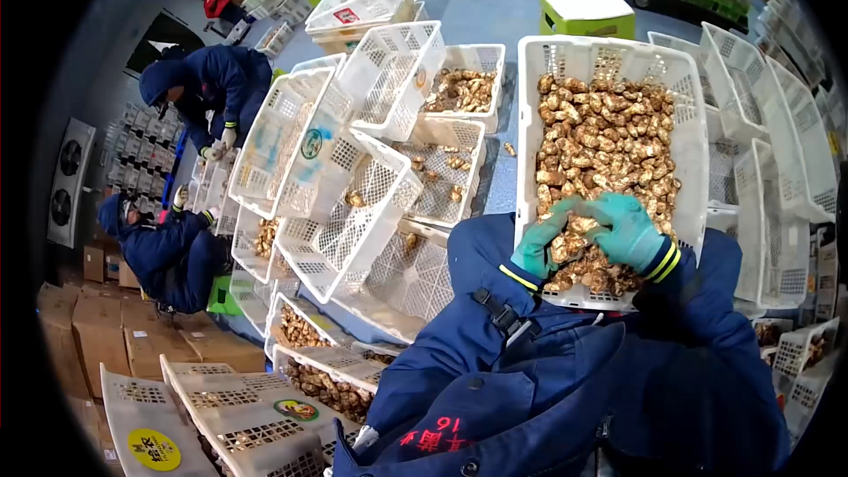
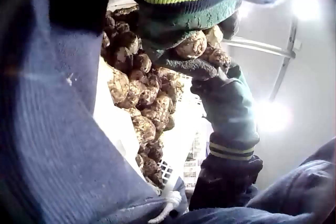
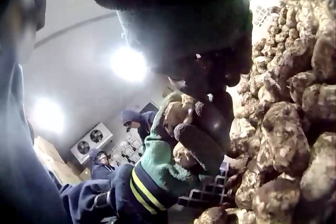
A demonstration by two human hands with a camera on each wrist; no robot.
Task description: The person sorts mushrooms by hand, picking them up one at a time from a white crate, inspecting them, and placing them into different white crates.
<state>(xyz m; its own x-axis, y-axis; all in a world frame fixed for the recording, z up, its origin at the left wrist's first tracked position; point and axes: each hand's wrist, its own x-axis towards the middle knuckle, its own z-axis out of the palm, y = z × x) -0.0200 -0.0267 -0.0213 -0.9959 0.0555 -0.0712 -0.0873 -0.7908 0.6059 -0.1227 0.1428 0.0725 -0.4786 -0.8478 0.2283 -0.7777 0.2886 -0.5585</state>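
Note:
Brown and cream mushrooms fill a white perforated crate on the person's lap. Both hands wear green gloves and meet over the crate's near end. The left hand curls round a few mushrooms, which show between its fingers in both wrist views. From the other side, the right hand bends its fingers onto a mushroom at the same cluster, its fingertips close to the left hand's. In the right wrist view the right hand is dark, and its fingertips are hidden in shadow.
White crates crowd the floor at left, some with mushrooms. More crates stand close at right. A green box with a white lid lies beyond the lap crate. Two people work at far left near cardboard boxes.

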